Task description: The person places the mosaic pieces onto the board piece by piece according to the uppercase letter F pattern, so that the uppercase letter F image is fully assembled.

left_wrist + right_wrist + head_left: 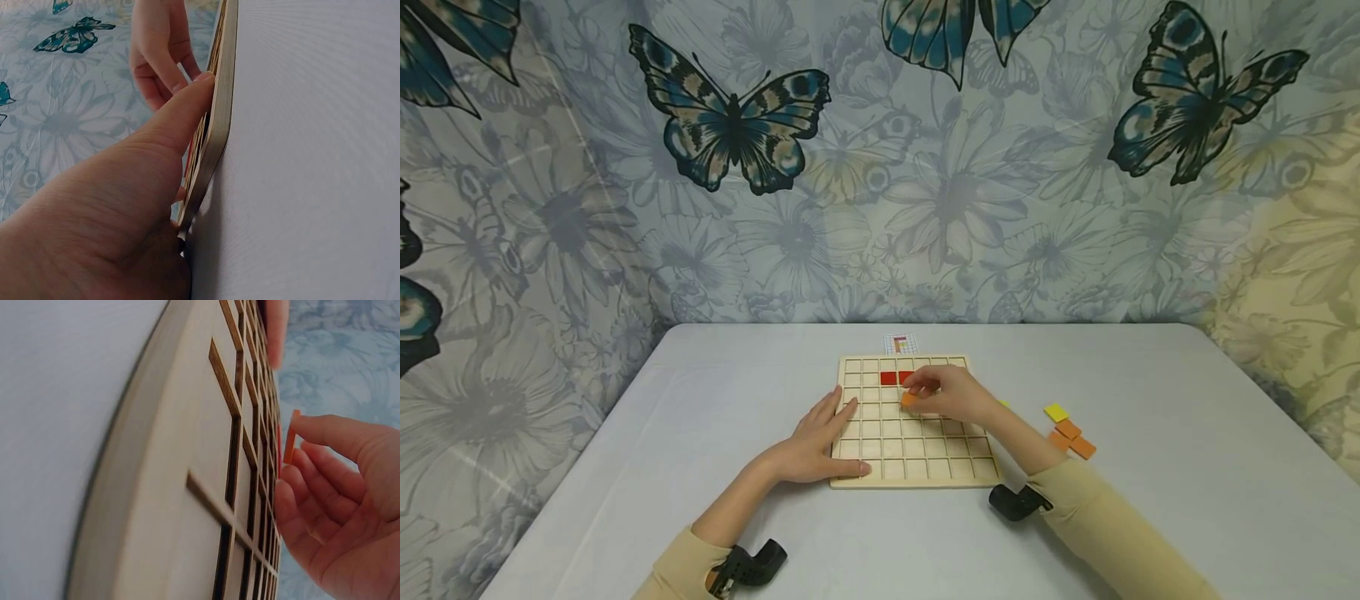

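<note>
A light wooden grid board [917, 472] lies flat on the table, with two red tiles [888, 378] side by side in a row near its far edge. My right hand [951, 392] pinches an orange square tile [290, 439] just above the board, below the red tiles. In the right wrist view the tile stands tilted on edge between thumb and fingers. My left hand [811, 448] rests on the board's left side, fingers spread and thumb near the front left corner. The right hand hides some of the cells.
Right of the board lie several loose tiles, a yellow one [1056, 412] and some orange ones [1082, 447]. Another yellow piece [1003, 404] is partly hidden by the right wrist. Behind the board is a small printed pattern card [901, 344]. White cloth [625, 467] covers the table.
</note>
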The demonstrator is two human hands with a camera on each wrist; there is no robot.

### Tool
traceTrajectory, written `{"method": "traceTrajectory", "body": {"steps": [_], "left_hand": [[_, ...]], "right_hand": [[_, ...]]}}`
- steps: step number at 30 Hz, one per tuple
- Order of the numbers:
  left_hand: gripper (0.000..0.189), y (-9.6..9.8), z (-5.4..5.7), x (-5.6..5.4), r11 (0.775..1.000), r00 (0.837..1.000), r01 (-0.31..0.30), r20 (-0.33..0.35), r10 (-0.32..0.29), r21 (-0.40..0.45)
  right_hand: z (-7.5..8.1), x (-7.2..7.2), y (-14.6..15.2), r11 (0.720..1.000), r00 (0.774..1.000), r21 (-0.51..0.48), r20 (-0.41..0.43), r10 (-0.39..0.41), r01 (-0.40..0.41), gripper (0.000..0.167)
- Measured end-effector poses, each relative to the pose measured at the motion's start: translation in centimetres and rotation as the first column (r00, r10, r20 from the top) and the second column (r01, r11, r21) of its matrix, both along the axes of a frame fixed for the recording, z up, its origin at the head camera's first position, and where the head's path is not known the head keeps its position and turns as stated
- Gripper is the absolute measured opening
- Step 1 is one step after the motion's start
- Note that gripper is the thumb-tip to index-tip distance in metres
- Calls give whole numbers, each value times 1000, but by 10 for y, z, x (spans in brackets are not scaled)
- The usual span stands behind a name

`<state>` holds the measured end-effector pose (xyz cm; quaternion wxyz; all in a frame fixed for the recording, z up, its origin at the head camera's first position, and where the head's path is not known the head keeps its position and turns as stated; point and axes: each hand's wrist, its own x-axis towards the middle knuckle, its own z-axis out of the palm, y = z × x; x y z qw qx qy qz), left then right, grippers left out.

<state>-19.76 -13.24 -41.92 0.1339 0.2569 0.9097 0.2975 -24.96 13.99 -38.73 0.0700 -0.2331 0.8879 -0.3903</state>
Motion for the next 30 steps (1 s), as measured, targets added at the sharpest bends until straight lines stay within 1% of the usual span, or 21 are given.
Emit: {"method": "traceTrajectory", "body": {"steps": [3, 10, 21, 30], "left_hand": [[101, -1, 1, 0, 1000, 1000, 2, -2, -2, 0], [101, 0, 3, 2, 1000, 1000, 2, 6, -2, 8], [101, 0, 1, 1, 1000, 1000, 2, 5, -2, 6], [101, 0, 1, 1, 1000, 1000, 5, 2, -5, 1]], "right_hand": [[0, -3, -8, 1000, 1000, 24, -5, 1, -1, 28], [-1, -9, -22, 994, 998, 102, -55, -20, 26, 24], [-3, -12, -29, 995, 997, 97, -83, 0, 8, 23], [-5, -11, -30, 996, 989, 88, -142, 38, -26, 22]]}}
